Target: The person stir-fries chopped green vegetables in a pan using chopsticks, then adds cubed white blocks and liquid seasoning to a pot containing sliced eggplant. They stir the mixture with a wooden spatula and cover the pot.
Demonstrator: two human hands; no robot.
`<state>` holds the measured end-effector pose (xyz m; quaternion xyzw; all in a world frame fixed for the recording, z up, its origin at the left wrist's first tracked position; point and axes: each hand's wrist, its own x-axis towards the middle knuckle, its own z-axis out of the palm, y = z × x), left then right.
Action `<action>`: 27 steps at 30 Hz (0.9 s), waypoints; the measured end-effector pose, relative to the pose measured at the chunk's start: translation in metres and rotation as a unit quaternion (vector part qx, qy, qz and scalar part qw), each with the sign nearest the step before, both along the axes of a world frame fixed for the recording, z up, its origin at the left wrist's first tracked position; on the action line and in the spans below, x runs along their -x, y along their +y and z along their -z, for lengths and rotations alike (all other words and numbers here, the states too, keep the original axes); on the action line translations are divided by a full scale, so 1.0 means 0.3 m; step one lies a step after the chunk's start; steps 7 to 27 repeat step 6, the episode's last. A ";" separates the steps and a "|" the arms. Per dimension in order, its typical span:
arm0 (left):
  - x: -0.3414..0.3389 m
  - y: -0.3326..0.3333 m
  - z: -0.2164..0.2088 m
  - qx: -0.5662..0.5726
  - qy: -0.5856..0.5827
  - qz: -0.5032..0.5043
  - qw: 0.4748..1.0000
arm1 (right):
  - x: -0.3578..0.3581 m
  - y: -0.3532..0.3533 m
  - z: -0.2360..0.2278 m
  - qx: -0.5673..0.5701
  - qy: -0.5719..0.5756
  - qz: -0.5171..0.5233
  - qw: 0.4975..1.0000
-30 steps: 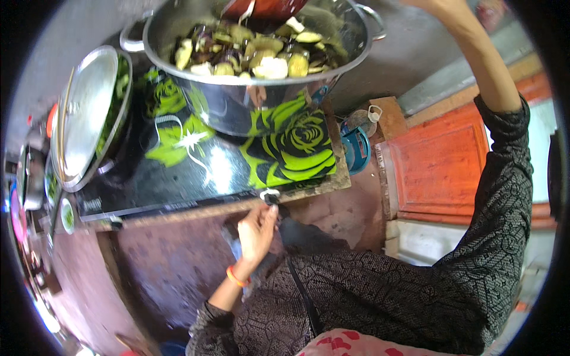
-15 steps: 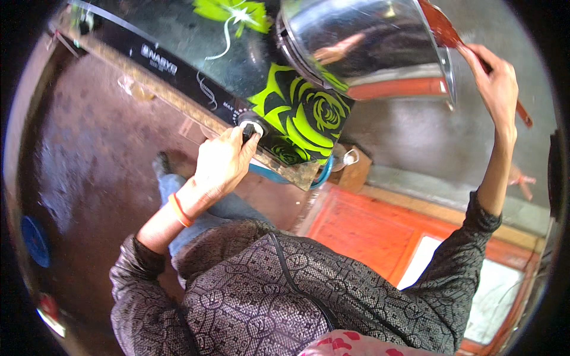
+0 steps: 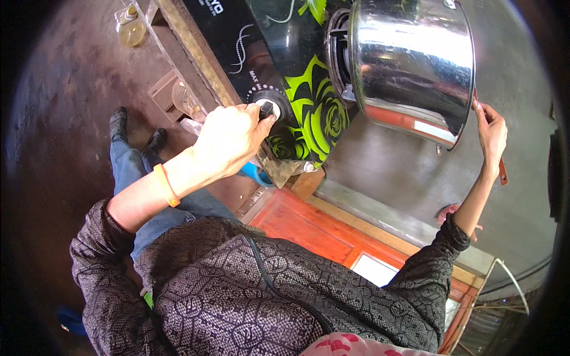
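My left hand [image 3: 228, 139] is closed, thumb and fingers pinching the black-and-white control knob [image 3: 268, 110] on the front panel of a gas stove [image 3: 320, 118] with a black top and green rose pattern. A large shiny steel pot [image 3: 412, 65] stands on the burner, to the right of the knob. At the pot's far-right rim, my right hand [image 3: 491, 133] grips a red-brown spatula [image 3: 503, 172]. The handle's end sticks out below that hand. The spatula's head is out of sight behind the pot's rim.
A wooden table edge [image 3: 196, 47] runs along the stove's front. On the left lies a clear bottle of yellowish liquid [image 3: 132, 29]. A blue curved object [image 3: 256, 173] is under the stove's near corner, and an orange wooden panel [image 3: 297, 222] is close by.
The view has shifted and turned. The spatula's head, visible above the pot's rim before, is now hidden, and my right hand is lower against the rim. My left hand stays on the knob.
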<state>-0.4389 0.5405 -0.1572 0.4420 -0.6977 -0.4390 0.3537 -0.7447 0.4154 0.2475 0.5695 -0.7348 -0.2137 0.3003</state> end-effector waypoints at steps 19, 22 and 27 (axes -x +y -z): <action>-0.013 0.003 -0.004 -0.026 0.020 0.005 0.999 | 0.010 -0.021 0.009 0.028 0.015 -0.003 0.999; -0.013 0.003 -0.004 -0.026 0.020 0.005 0.999 | 0.010 -0.021 0.009 0.028 0.015 -0.003 0.999; -0.013 0.003 -0.004 -0.026 0.020 0.005 0.999 | 0.010 -0.021 0.009 0.028 0.015 -0.003 0.999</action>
